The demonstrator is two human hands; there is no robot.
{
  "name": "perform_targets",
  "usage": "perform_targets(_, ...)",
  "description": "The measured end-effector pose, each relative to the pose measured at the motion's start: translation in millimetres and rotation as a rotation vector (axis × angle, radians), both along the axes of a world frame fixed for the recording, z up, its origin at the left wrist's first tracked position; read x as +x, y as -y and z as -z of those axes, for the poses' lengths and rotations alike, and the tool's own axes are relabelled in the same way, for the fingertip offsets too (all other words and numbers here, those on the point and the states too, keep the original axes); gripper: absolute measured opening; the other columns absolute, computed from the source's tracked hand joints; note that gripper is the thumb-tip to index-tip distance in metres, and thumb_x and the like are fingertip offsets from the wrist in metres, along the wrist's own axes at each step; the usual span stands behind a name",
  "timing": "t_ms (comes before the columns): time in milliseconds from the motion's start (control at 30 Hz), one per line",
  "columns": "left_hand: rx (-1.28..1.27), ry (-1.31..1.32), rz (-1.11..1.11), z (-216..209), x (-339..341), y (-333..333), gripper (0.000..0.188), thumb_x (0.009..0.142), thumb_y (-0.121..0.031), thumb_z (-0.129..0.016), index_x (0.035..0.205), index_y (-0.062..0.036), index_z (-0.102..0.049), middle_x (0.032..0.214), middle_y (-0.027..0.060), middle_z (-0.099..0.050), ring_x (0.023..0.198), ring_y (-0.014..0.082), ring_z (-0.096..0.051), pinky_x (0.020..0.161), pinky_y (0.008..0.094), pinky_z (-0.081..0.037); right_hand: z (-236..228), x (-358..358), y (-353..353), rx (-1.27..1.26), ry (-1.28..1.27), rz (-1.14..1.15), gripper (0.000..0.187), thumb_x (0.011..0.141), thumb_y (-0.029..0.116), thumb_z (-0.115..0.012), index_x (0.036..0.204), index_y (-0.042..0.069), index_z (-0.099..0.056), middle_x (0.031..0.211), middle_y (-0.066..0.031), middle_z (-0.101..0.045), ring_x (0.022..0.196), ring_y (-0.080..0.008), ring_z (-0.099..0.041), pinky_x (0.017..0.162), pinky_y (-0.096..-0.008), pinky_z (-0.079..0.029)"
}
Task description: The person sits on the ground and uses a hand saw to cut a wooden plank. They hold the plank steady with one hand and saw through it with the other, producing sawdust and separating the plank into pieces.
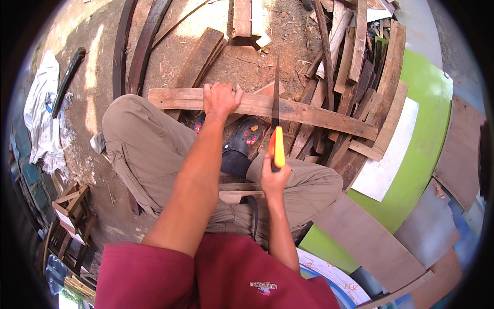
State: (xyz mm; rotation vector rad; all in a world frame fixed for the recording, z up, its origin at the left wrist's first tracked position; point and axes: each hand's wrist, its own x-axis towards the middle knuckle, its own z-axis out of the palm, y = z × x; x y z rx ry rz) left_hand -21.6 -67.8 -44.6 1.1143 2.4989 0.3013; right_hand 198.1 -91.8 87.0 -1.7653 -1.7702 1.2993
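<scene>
1 long wooden plank [257,104] lies crosswise, its left end beside the bent left knee of a pair of khaki trousers [149,129] and its right end over a heap of loose timber [354,56]. The left hand [221,100] rests on the plank, left of its middle; its grip is closed over the wood, fingers bent toward the far edge and thumb toward the right, with the fingertips hidden.

The right hand [274,177] is nearer and farther right, its grip wrapped firmly round the orange and yellow handle [279,147] of a handsaw. The narrow blade [276,98] points away and crosses the plank to the right of the left hand, its tip beyond the far edge. Whether the teeth bite into the wood, I cannot tell.

2 dark clogs [242,136] with bright charms show just on the near side of the plank, the left clog mostly hidden. A dark red shirt [247,268] fills the near middle. On the far left, 2 dark beams [123,46] lie on bare ground [92,170]; a white cloth [45,113] is spread farther left, and a small wooden frame [74,201] stands nearer. To the right, a white sheet [388,149] lies on a bright green board [422,87], with brown panels [370,237] nearby.
</scene>
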Motion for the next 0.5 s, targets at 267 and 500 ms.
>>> perform_targets(267,0.079,-0.04,-0.021,8,-1,3,0.036,0.091,-0.038,-0.056,0.078,-0.0081,-0.072,0.085,0.012,-0.072,0.088,0.0266,-0.065,0.086,0.0415,-0.038,-141,47,76,-0.164,0.109,-0.039,0.009,0.091,0.003,-0.064,0.086,-0.003,-0.067,0.061,-0.0034,-0.057,0.057,-0.009,-0.056,0.056,-0.0279,-0.047)
perform_targets(500,0.073,-0.048,0.009,9,2,-8,0.04,0.09,-0.041,-0.053,0.078,-0.0089,-0.074,0.085,0.0116,-0.074,0.091,0.0241,-0.067,0.086,0.0408,-0.038,42,-42,-36,0.061,-0.014,0.021,0.012,0.092,0.007,-0.064,0.09,-0.005,-0.068,0.072,-0.0106,-0.071,0.066,-0.018,-0.068,0.065,-0.0318,-0.052)
